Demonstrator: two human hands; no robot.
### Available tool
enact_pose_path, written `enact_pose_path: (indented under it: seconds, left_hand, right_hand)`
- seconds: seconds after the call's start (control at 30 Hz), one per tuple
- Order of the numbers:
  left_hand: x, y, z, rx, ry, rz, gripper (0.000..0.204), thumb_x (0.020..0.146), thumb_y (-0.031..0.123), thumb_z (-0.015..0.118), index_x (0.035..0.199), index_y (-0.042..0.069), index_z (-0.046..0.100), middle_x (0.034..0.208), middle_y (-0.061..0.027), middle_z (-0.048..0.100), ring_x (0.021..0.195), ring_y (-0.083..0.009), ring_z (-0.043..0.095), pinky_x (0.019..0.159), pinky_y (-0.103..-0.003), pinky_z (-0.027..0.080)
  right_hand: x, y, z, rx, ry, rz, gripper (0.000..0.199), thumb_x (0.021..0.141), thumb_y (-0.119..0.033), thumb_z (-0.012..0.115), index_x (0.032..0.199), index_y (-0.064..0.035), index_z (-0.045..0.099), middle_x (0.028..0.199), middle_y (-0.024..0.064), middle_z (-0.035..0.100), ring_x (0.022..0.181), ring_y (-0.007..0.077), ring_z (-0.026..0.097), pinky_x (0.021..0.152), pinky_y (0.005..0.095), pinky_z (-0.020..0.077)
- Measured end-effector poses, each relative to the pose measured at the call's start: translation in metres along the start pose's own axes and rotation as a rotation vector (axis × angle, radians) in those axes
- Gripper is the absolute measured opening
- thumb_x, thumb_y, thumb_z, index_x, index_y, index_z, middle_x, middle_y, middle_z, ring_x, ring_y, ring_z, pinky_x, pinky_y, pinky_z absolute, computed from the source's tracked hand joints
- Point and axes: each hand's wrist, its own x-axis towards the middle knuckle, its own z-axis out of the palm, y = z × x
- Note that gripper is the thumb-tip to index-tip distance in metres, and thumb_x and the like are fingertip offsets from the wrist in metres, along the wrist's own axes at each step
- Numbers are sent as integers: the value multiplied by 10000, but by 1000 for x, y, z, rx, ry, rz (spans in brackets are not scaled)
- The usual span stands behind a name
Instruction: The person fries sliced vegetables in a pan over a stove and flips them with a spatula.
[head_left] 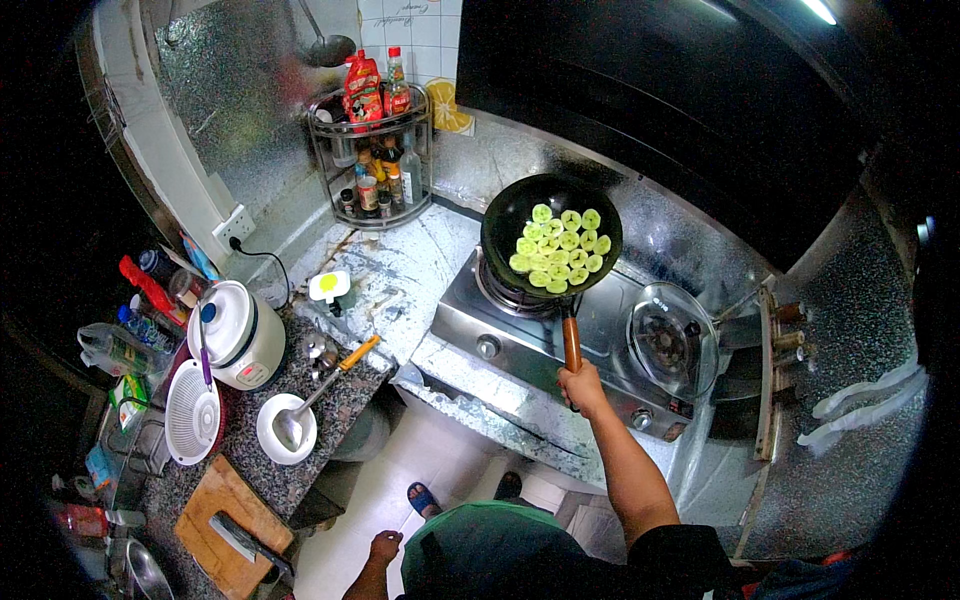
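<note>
The right hand grips the wooden handle of a black pan of green slices on the stove, probably heavy and front-loaded, while the left hand hangs loosely open, empty.

- Your right hand grips the wooden handle of the black round wok, which sits on the left burner of the steel gas stove.
- Green vegetable slices lie in it.
- Left of the stove, a white rice cooker stands behind a wooden cutting board.
</note>
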Motion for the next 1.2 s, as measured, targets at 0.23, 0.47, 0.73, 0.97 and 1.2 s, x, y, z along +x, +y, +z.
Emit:
enact_pose_path:
  seconds: [0.23, 0.47, 0.73, 0.97, 1.2]
  left_hand:
    - [-6, 4, -1, 22, 10, 57, 360, 759, 358, 621, 929, 41, 628, 684, -109, 635, 578, -177, 611, 615, -316, 502]
    - [-10, 8, -2, 28, 12, 83, 374, 758, 376, 608, 919, 40, 633, 695, -121, 637, 585, -193, 619, 635, -323, 504]
    - [-6, 4, 0, 122, 13, 137, 319, 822, 280, 590, 927, -21, 603, 787, -118, 635, 621, -186, 614, 592, -309, 507]
    - [-6, 2, -2, 79, 27, 81, 384, 758, 400, 594, 920, 55, 636, 726, -131, 642, 621, -208, 625, 662, -338, 501]
    - [-22, 9, -17, 48, 44, 40, 364, 779, 378, 597, 915, 42, 630, 703, -117, 636, 555, -180, 609, 628, -324, 503]
  right_hand:
    - [1, 2, -1, 14, -4, 0, 177, 768, -116, 549, 873, -47, 424, 601, 39, 499, 430, 106, 452, 350, 266, 371]
    - [-4, -5, -1, -10, -11, -11, 181, 764, -115, 549, 874, -46, 423, 600, 42, 503, 428, 103, 456, 346, 258, 372]
    - [-5, -6, 2, 21, 42, -36, 128, 742, -105, 566, 744, -41, 454, 526, 44, 466, 389, 147, 474, 346, 294, 373]
    - [5, 22, 3, 69, 29, -64, 167, 748, -138, 592, 753, -43, 454, 541, 34, 463, 396, 137, 461, 359, 296, 349]
    - [24, 37, 20, 145, -51, -36, 143, 765, -109, 576, 817, -63, 450, 575, 5, 448, 417, 105, 436, 361, 266, 338]
